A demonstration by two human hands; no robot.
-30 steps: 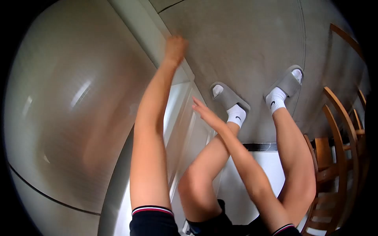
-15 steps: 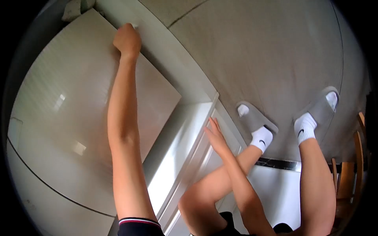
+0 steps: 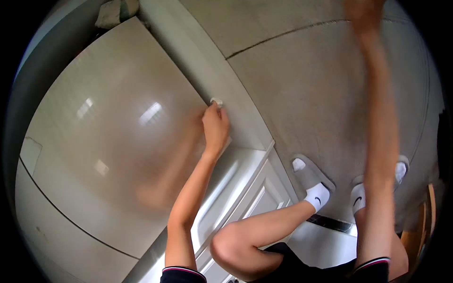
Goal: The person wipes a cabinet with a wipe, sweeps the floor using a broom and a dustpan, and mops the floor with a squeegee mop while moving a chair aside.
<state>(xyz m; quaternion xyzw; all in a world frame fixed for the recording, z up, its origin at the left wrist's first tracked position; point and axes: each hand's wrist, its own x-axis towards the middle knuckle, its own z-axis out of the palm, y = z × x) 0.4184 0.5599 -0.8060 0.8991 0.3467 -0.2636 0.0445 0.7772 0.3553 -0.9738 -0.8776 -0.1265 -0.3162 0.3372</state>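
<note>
A small white wad (image 3: 216, 101), perhaps tissue or cloth though too small to tell, sits at the edge of the glossy panel (image 3: 94, 141), beside the pale ledge (image 3: 200, 54); it should be light, soft and easily crumpled, best pinched at its gathered middle. The left hand (image 3: 216, 129) appears to have it gripped between closed fingertips, the elbow bent and the wrist close above the panel's edge. The right hand (image 3: 364, 14) is blurred at the end of an outstretched arm over the floor (image 3: 292, 85), its fingers' state impossible to tell.
</note>
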